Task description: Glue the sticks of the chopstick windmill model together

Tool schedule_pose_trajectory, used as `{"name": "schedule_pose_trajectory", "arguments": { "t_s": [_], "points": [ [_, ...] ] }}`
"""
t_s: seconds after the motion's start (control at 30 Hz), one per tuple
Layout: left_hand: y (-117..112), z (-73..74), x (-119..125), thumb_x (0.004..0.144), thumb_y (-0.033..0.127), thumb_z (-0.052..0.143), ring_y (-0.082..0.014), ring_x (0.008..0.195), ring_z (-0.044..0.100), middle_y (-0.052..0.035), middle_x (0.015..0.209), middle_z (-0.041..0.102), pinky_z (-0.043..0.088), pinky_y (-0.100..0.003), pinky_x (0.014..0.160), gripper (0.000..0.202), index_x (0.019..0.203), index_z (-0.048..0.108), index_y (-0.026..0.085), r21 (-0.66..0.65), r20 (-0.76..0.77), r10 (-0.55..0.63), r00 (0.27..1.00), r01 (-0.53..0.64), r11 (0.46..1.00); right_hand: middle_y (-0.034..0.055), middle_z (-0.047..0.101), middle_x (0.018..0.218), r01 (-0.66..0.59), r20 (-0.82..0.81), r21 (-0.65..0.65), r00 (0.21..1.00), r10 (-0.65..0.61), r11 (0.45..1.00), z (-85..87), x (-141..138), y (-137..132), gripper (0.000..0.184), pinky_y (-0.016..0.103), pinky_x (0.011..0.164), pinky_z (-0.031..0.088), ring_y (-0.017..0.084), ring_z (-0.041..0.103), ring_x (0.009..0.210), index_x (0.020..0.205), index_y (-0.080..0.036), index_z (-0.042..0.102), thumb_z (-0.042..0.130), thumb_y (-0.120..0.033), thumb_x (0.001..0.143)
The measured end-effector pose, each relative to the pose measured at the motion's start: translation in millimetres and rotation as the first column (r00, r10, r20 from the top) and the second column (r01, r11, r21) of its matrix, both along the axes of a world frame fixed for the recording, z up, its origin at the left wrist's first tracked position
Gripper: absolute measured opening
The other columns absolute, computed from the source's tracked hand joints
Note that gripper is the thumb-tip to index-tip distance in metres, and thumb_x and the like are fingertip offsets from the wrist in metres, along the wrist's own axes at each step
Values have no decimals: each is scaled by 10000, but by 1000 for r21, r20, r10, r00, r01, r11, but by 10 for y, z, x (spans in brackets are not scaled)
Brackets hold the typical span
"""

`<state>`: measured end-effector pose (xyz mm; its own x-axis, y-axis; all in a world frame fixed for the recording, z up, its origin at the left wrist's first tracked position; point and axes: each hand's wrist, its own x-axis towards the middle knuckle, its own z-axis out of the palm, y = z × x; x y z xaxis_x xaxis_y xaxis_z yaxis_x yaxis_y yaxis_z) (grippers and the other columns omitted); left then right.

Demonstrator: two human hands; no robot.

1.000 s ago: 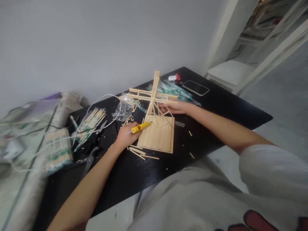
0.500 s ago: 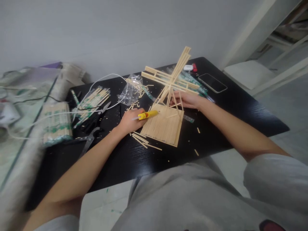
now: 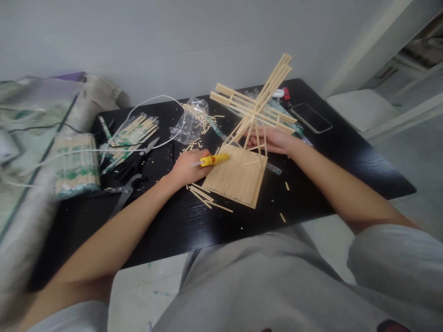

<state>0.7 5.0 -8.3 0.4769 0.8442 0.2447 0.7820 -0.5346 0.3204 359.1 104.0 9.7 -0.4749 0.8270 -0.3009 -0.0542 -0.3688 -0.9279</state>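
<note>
My left hand (image 3: 190, 167) is closed around a yellow glue gun (image 3: 217, 159) with a pale glue stick out of its back end. The gun's nozzle points right, over the base of a windmill-like model (image 3: 237, 177) made of wooden sticks. Crossed stick blades (image 3: 254, 113) rise above the base on slanted legs. Behind those legs is my right hand (image 3: 273, 139), its fingers curled in close to them. A thin stick (image 3: 256, 147) shows by its fingertips; whether they grip it or a leg is hidden.
On the black table (image 3: 221, 230), cut sticks (image 3: 204, 196) lie left of the base. Further left are scissors (image 3: 143, 154), pliers-like cutters (image 3: 126, 193) and packs of sticks (image 3: 78, 166). A white cable (image 3: 128, 150) crosses there. A crumpled plastic bag (image 3: 190, 122) and a phone (image 3: 311, 117) lie further back.
The camera view has shifted, so the model's blades appear higher and further right. Both hands keep nearly the same places by the model, and the glue gun stays in my left hand.
</note>
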Motion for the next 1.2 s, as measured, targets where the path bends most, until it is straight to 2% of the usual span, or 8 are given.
{"name": "schedule_pose_trajectory", "arguments": {
  "t_s": [0.2, 0.43, 0.7, 0.77, 0.9, 1.0, 1.1, 1.2],
  "points": [
    [-8, 22, 21, 1048, 453, 695, -225, 826, 709, -35, 871, 752, 517, -356, 773, 220, 986, 742, 248, -4, -18, 3, 1000, -3, 1000, -20, 696, 787, 49, 13, -13, 999, -49, 999, 86, -52, -77, 220, 280, 898, 732, 139, 762, 750, 1044, -210, 741, 731, -83, 1223],
    [-44, 119, 75, 1042, 440, 669, -263, 873, 769, -66, 931, 823, 543, -375, 793, 217, 1038, 782, 255, -33, -61, 30, 998, -32, 999, -34, 664, 740, 79, 38, 13, 996, -80, 997, 174, -113, -156, 232, 358, 953, 763, 158, 754, 704, 1016, -224, 732, 723, -93, 1207],
    [-40, 78, 86, 1038, 471, 684, -248, 815, 731, -49, 882, 799, 455, -364, 720, 224, 991, 752, 263, -25, -57, 48, 997, -50, 998, -32, 651, 716, 112, 95, 7, 989, -113, 994, 231, -117, -175, 194, 356, 946, 754, 165, 746, 688, 1041, -226, 765, 765, -90, 1180],
    [-40, 71, 91, 1040, 472, 682, -252, 828, 733, -49, 887, 797, 459, -366, 730, 223, 1006, 758, 265, -20, -65, 55, 996, -57, 998, -24, 654, 705, 130, 106, -6, 986, -128, 992, 246, -133, -192, 212, 357, 950, 745, 171, 743, 697, 1043, -222, 768, 736, -70, 1187],
    [-38, 72, 96, 1045, 444, 678, -249, 842, 735, -48, 893, 792, 475, -367, 753, 204, 1040, 773, 264, -1, -70, 52, 996, -53, 999, -1, 668, 688, 155, 112, -27, 982, -151, 988, 262, -173, -232, 334, 331, 929, 713, 163, 691, 675, 1027, -203, 755, 572, -22, 1240],
    [-37, 79, 97, 1048, 435, 677, -249, 849, 735, -48, 896, 787, 477, -368, 763, 200, 1049, 776, 262, 0, -80, 49, 996, -49, 999, -7, 674, 689, 155, 109, -24, 982, -151, 988, 250, -172, -237, 345, 286, 896, 690, 149, 669, 667, 1050, -202, 752, 544, -23, 1259],
    [-37, 76, 99, 1048, 427, 670, -253, 860, 737, -53, 908, 787, 475, -374, 766, 202, 1059, 782, 258, -10, -77, 42, 996, -43, 999, -8, 678, 698, 156, 103, -22, 983, -153, 988, 209, -139, -204, 307, 272, 867, 701, 146, 682, 671, 1061, -198, 762, 581, -27, 1241],
    [-37, 56, 105, 1041, 417, 675, -265, 873, 738, -59, 917, 786, 488, -382, 776, 200, 1076, 795, 261, -9, -59, 43, 997, -44, 999, -6, 685, 713, 161, 72, -2, 984, -160, 987, 145, -98, -146, 212, 291, 810, 738, 163, 725, 679, 1029, -223, 750, 729, -64, 1167]
  ]
}}
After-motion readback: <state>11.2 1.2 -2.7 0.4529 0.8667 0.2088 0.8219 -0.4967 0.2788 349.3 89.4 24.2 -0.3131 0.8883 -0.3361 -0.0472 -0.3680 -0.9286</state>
